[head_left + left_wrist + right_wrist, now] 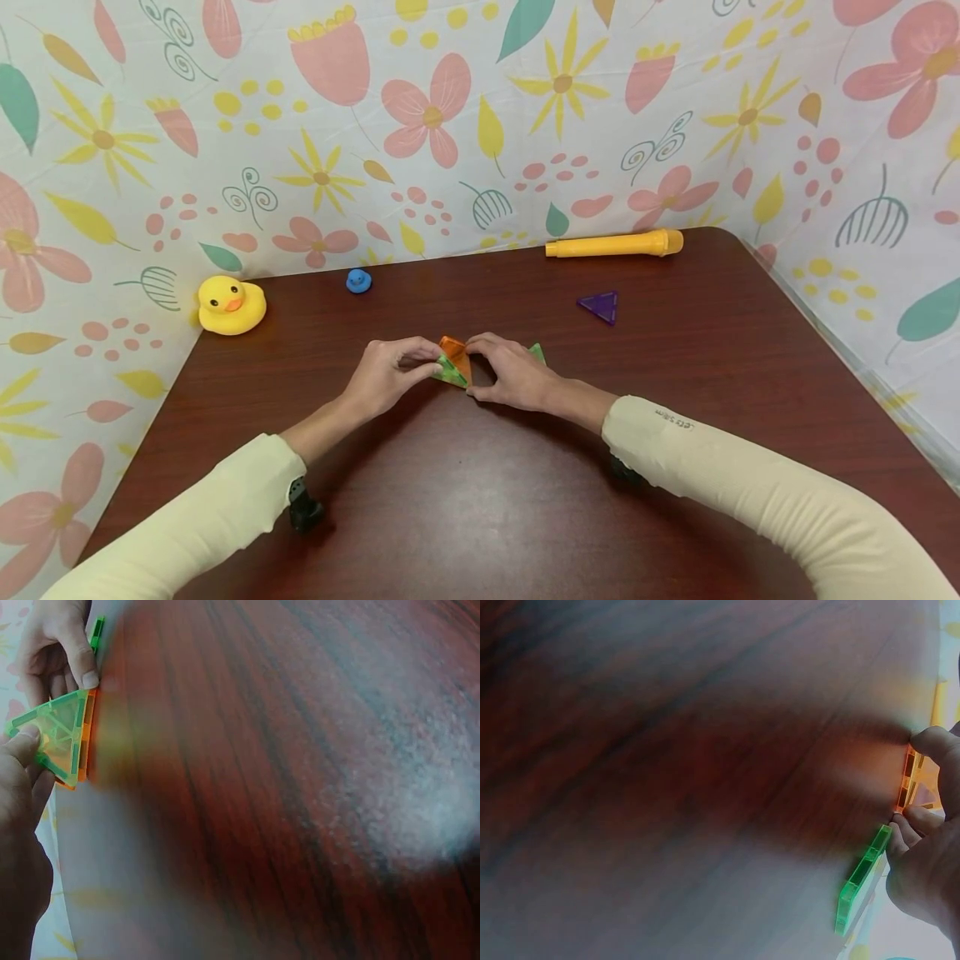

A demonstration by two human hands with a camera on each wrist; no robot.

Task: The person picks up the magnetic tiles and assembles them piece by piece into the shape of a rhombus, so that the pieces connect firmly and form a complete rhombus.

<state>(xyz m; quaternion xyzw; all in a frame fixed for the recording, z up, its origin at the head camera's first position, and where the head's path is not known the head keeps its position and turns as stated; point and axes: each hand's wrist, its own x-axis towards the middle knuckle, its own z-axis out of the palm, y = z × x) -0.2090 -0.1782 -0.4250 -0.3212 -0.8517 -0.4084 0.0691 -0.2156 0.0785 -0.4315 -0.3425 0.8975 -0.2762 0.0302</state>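
My left hand (393, 373) pinches a translucent green triangular magnetic tile (64, 735) between thumb and fingers. Its edge meets an orange magnetic tile (452, 345), close over the brown table (480, 500). From the other side, my right hand (517, 375) grips the orange piece with thumb and fingertips; the palm hides part of it in the head view. A second green tile (864, 879) lies on the table just beyond the right hand, mostly covered by that hand from above.
Behind the right hand lies a purple triangular tile (602, 307), with a yellow toy microphone (615, 245) along the back edge. A yellow rubber duck (232, 310) stands at the back left, and a small blue duck (358, 282) sits to its right. Patterned cloth (435, 192) borders the table.
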